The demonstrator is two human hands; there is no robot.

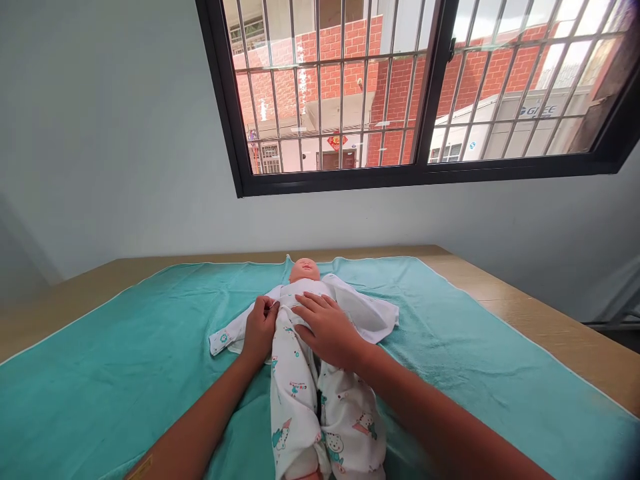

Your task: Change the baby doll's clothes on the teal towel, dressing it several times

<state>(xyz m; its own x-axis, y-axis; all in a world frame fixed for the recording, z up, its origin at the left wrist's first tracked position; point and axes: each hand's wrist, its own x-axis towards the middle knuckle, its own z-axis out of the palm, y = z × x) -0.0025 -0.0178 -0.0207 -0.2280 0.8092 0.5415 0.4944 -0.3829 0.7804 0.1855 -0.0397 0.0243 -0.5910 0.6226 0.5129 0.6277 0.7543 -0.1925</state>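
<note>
A baby doll lies on its back on a teal towel, head toward the window. It wears a white printed romper with little cartoon figures. My left hand is closed, pinching the romper's fabric at the doll's chest on its left side. My right hand lies flat with fingers stretched across the doll's belly, pressing the cloth. The romper's sleeves spread out to both sides.
The towel covers most of a wooden table that stands against a pale wall. A black-framed barred window is above, with brick buildings outside. The table's right edge drops off near a grey floor.
</note>
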